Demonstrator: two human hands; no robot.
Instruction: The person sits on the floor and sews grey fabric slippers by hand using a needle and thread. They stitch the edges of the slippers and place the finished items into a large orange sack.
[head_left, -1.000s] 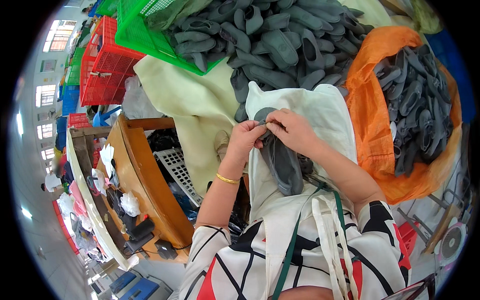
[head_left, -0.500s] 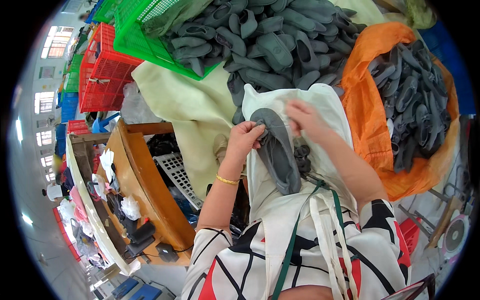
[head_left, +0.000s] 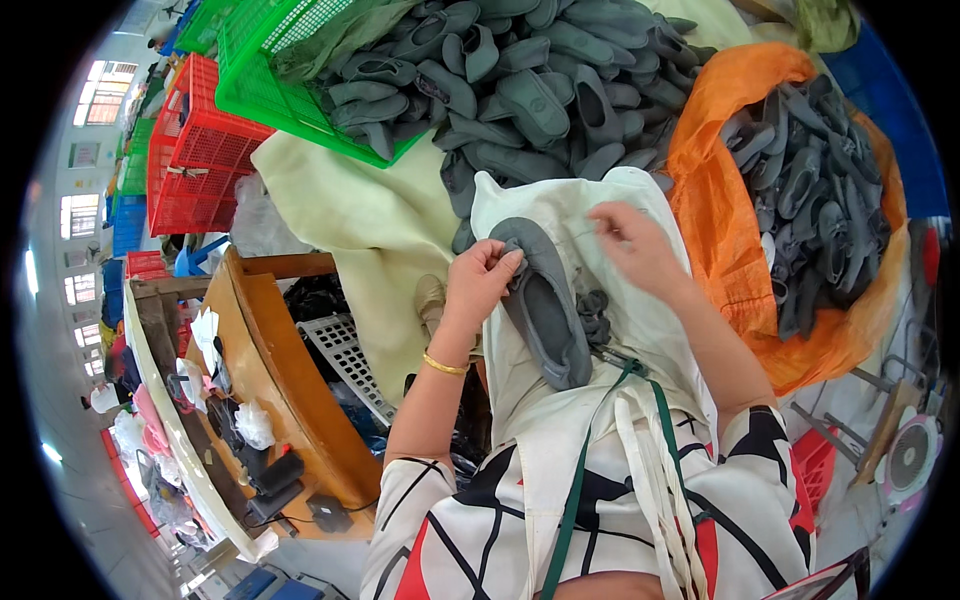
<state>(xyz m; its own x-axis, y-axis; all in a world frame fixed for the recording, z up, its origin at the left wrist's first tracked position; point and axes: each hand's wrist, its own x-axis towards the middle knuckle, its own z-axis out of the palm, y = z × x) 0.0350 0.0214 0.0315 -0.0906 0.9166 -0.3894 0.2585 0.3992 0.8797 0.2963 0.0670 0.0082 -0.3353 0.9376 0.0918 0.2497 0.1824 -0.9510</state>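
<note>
A dark grey slip-on shoe [head_left: 548, 310] lies on the white apron [head_left: 640, 200] over my lap, its opening facing up. My left hand [head_left: 485, 272] pinches the shoe's edge near its toe end, with thumb and forefinger pressed together over a small dark detail. My right hand [head_left: 635, 240] hovers right of the toe, apart from the shoe, with its fingers curled together. Whatever its fingertips hold is too small or blurred to make out. Beside the shoe sit small dark grey pieces [head_left: 593, 315] in a bunch, close to a green strap [head_left: 655, 400].
Beyond my lap is a big heap of grey shoes [head_left: 530, 105] beside a green crate [head_left: 250, 80]. An orange sack [head_left: 700, 190] full of similar shoes stands at right. To the left are a wooden table [head_left: 290, 390] and red crates [head_left: 200, 140]. A fan [head_left: 910, 450] is at far right.
My right hand has shifted slightly right, away from the shoe's toe, and is less blurred. My left hand keeps its pinch on the shoe. The whole view has shifted a little.
</note>
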